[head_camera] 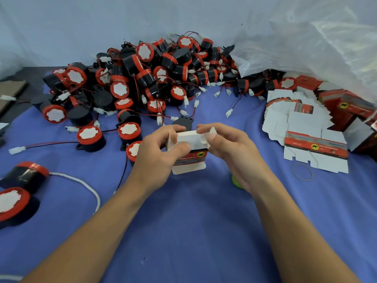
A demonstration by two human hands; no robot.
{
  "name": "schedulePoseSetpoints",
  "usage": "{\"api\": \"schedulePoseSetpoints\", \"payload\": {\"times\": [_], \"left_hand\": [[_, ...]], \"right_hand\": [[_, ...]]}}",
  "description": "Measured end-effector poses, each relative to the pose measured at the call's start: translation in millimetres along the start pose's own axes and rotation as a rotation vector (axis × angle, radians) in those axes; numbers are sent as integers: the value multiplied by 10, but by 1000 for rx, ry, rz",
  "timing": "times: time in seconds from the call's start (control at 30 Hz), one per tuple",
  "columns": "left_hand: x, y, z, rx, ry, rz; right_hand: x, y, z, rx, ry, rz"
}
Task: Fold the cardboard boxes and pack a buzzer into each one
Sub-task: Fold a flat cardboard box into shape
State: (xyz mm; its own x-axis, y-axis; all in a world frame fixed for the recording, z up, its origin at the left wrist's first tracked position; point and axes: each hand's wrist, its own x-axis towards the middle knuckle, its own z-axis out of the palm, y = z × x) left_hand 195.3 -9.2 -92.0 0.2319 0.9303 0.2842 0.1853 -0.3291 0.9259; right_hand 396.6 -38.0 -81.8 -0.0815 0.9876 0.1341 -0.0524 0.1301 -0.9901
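Here, left hand (161,152) and right hand (230,148) both clamped on cardboard box (188,152) above blue cloth (193,221) | top flaps part folded, contents hidden | buzzer pile (142,78) behind | flat boxes (306,135) right

My left hand (161,152) and right hand (230,148) are bare, no gloves, rings or watch; both forearms are uncovered, no sleeves showing, nails short.

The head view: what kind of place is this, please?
Probably a small hand-packing workstation, not a home table. A big pile of buzzers lies on a blue cloth, flat unfolded cartons are stacked at the right, and both hands hold a box that is half folded.
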Motion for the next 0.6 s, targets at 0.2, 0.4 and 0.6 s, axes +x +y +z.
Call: {"api": "schedulePoseSetpoints", "payload": {"times": [0.2,0.4,0.6], "left_hand": [[21,74,7,-180,46,-121],[101,63,-25,-305,-6,-323],[127,46,-68,-454,-6,-496]], "right_hand": [[65,-22,153,-139,102,28],[160,23,407,-274,272,-88],[163,52,387,-233,281,-21]]}}
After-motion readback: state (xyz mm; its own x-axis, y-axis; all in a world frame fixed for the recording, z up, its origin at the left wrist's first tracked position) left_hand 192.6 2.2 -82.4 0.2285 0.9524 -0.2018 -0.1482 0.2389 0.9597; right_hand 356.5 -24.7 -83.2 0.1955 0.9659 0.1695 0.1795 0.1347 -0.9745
